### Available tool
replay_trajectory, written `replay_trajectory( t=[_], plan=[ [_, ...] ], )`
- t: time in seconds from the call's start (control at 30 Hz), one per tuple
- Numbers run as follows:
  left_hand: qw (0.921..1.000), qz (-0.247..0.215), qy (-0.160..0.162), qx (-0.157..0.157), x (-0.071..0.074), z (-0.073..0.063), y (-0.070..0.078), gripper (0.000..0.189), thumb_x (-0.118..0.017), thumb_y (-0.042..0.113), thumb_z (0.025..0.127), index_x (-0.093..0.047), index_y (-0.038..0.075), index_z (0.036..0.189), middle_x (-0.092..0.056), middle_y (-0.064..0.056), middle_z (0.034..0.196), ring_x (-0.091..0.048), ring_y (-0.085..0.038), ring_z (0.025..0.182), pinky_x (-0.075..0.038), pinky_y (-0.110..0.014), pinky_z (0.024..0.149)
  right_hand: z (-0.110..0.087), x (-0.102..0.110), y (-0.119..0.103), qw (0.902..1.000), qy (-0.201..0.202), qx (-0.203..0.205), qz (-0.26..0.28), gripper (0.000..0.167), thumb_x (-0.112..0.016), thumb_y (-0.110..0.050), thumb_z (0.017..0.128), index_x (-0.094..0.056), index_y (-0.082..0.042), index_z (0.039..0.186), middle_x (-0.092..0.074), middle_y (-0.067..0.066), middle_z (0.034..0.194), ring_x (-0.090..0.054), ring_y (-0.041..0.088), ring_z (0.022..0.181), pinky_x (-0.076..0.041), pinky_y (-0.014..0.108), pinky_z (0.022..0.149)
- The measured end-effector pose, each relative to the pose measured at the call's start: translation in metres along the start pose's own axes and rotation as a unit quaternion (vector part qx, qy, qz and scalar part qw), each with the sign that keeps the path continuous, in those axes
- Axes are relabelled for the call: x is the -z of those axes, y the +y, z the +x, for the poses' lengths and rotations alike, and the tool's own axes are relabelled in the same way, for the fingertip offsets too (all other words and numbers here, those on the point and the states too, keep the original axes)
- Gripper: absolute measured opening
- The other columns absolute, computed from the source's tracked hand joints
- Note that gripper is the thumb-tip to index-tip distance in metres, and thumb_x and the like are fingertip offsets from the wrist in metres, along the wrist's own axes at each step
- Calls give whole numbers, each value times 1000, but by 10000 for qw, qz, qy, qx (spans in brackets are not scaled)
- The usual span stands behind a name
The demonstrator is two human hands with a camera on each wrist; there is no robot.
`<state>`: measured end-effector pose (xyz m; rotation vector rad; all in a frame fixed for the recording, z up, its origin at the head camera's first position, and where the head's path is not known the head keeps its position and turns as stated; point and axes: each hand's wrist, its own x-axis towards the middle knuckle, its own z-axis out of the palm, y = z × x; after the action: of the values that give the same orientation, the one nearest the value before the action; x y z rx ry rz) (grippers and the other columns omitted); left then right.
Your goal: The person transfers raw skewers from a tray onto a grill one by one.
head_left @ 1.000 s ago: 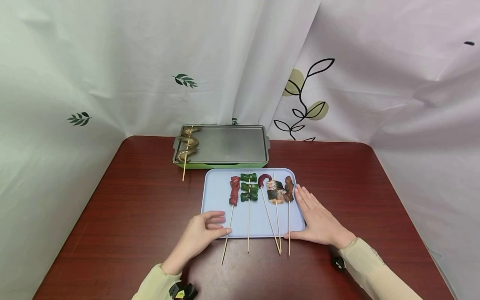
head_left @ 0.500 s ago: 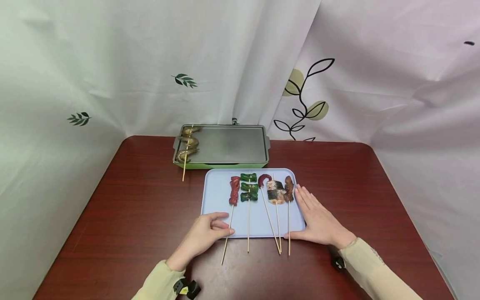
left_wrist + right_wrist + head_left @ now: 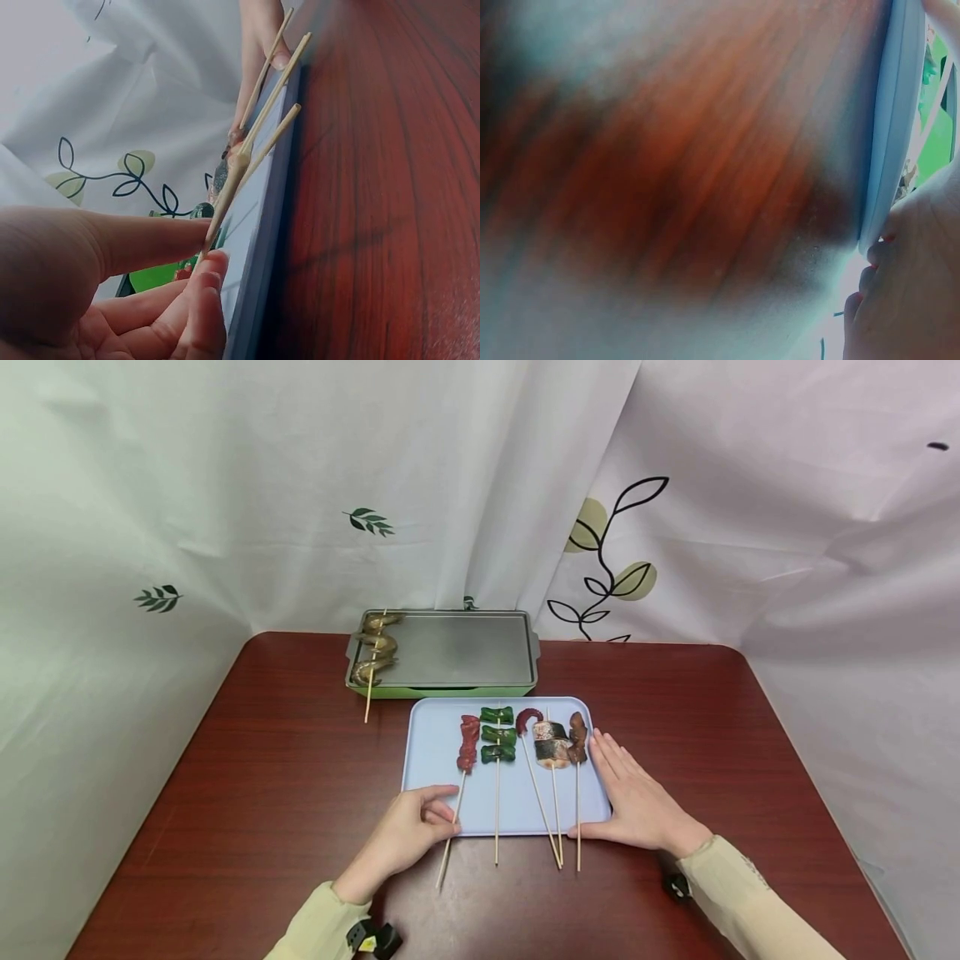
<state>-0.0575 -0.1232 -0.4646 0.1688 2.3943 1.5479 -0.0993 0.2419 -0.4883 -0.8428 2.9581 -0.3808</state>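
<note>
At the near left of a light blue tray (image 3: 432, 739), my left hand (image 3: 405, 831) pinches the wooden stick of a red meat skewer (image 3: 468, 745) between thumb and fingers. The left wrist view shows the stick (image 3: 229, 187) between thumb and fingertips. My right hand (image 3: 641, 802) rests along the tray's right edge, fingers straight and thumb at the near corner. Also lying on the tray are a green pepper skewer (image 3: 498, 735), a dark red tentacle skewer (image 3: 529, 718), a fish-slice skewer (image 3: 552, 750) and a brown meat skewer (image 3: 577, 739). Their sticks overhang the near rim.
Behind the tray stands a green-sided grill (image 3: 457, 652) with a grey plate. A shrimp skewer (image 3: 377, 647) lies along its left end, its stick poking over the front. Both sit on a dark red wooden table (image 3: 285, 760) against white patterned curtains (image 3: 300, 468).
My left hand has moved slightly right and taken the red meat skewer's stick in a pinch. That skewer has shifted a little to the left and towards me. My right hand stays in place.
</note>
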Motion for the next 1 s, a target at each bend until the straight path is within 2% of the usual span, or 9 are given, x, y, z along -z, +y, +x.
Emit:
replay_trajectory(
  t=[0.13,0.3,0.47,0.67,0.83,1.0],
  plan=[
    [10000,9,-11,1,2,-1,1,48,-80,-1,82,-65,-7,128,-69,1,81,-64,-13,67,-51,-23,58,0,0,0,10000,13,6,-19,137,-62,-89,71,-19,8,158,-12,23,166,-13,37,152,-17,45,123],
    [9995,-254,-167,41,7,-2,1,45,-79,-1,83,-65,-10,126,-68,-2,80,-63,-14,59,-53,-24,52,0,-1,0,10000,12,-7,-32,137,-62,-89,71,-18,7,158,-12,22,166,-13,37,152,-17,46,123],
    [9968,-673,-415,131,13,-3,0,47,-79,-1,83,-63,-14,125,-68,-5,81,-64,-12,61,-57,-26,55,0,-1,0,10000,9,10,-59,137,-61,-90,72,-18,7,158,-11,21,167,-13,37,152,-17,46,123],
    [9898,-1176,-709,369,16,-6,-1,44,-76,-4,83,-61,-18,123,-69,-8,83,-67,-15,66,-61,-30,60,0,-2,1,10000,-14,-6,-51,137,-61,-90,72,-19,7,158,-12,22,167,-13,38,152,-17,45,123],
    [9873,-1349,-696,464,16,-7,-2,40,-73,-7,85,-61,-18,122,-68,-9,84,-68,-17,66,-62,-32,61,0,-2,1,10000,-23,-15,-55,137,-60,-90,72,-19,7,159,-11,21,167,-13,38,152,-16,45,123],
    [9877,-1399,-596,365,15,-8,-2,40,-72,-9,85,-61,-18,122,-67,-9,84,-68,-19,65,-62,-31,59,0,-2,1,10000,-21,-19,-56,137,-60,-90,72,-18,7,159,-11,21,167,-13,37,152,-16,45,123]
  ],
)
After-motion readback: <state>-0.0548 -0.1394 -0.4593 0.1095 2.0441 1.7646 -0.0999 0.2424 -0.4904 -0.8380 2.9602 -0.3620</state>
